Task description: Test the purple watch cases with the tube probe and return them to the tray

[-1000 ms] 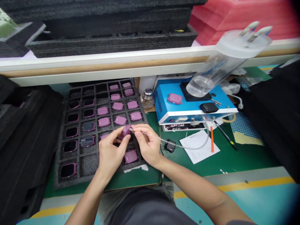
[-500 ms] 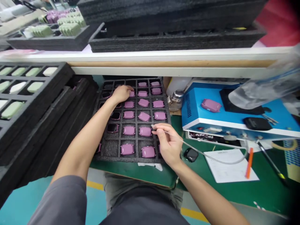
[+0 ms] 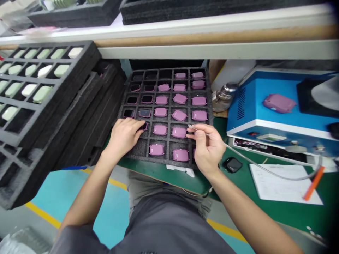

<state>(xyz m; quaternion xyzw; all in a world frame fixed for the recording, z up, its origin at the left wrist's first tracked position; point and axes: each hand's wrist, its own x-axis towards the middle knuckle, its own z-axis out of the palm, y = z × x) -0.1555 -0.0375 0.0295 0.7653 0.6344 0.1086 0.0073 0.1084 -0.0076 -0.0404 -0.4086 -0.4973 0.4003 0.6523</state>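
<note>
My left hand is at the left of a black foam tray. Its thumb and index finger close on the near-left edge of a dark-screened purple watch case, partly hidden by the fingers. My right hand pinches a thin clear tube near its small pale tip, over the tray's right side. Purple watch cases lie back-up in the right-hand columns. Others, such as one dark-screened watch case, lie face-up in the left columns.
Stacked foam trays with pale green cases rise at the left. A blue machine at the right has a purple case on top. Nearby are a glass bottle, a black watch, paper and an orange pen. A shelf edge crosses above.
My left hand has come from the tray's far rows to a dark-screened case nearer me. My right hand still holds the tube by the tray's right side. The view has shifted.
</note>
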